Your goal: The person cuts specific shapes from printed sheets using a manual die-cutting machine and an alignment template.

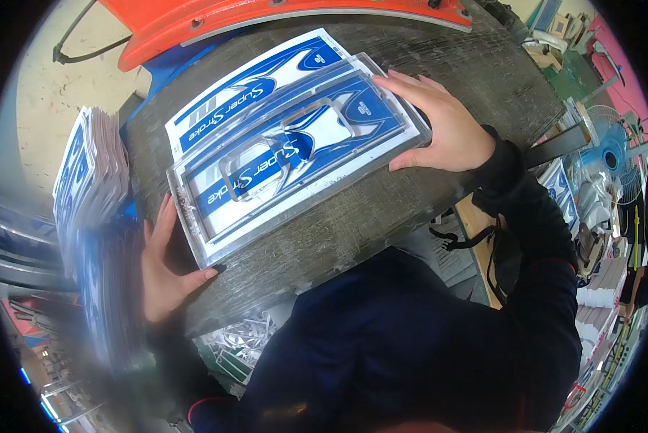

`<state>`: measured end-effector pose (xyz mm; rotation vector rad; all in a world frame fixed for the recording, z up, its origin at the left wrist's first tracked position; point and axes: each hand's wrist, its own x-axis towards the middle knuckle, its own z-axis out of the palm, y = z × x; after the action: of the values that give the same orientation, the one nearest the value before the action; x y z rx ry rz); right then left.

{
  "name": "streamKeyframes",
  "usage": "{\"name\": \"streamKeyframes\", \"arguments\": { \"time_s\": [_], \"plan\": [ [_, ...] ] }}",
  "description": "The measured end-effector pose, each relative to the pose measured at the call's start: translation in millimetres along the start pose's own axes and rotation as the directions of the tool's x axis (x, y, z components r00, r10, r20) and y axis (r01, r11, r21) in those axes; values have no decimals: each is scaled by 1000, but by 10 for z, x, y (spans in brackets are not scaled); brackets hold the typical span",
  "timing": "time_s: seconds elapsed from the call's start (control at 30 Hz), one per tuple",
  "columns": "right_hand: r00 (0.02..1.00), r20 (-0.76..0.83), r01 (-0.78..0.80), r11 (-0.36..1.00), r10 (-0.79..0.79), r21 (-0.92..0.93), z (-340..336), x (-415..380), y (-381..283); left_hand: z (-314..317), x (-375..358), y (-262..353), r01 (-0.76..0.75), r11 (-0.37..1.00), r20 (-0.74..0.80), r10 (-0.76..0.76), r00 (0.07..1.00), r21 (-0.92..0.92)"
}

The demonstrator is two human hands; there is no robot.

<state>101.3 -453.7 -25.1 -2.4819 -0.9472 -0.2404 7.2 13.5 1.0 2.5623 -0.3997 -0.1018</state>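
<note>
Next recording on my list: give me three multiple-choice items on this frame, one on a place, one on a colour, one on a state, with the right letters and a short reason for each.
1. Where does the clear plastic blister pack lie?
A. On the dark round worktable
B. On the floor
C. On the person's lap

2. What colours is the printed Super Stroke card behind the pack?
A. Red and yellow
B. Blue and white
C. Green and black

3. How do the hands meet the pack?
A. Both hang clear of it
B. Only one touches it
C. The left hand is at its near end and the right hand at its far end

Answers:
1 A, the pack rests flat on the table top.
2 B, the card shows blue shapes on white.
3 C, fingers of each hand press on an end.
</note>
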Motion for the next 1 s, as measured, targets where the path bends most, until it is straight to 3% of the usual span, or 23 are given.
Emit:
{"name": "streamKeyframes", "arguments": {
  "time_s": [0.67,1.0],
  "plan": [
    [999,47,1,1000,-2,13,-69,21,-18,-8,1,60,2,1000,-12,-2,1000,3],
    [999,52,-6,992,-1,123,-116,104,-131,18,-38,49,-40,999,-69,41,997,17]
  ]
}}
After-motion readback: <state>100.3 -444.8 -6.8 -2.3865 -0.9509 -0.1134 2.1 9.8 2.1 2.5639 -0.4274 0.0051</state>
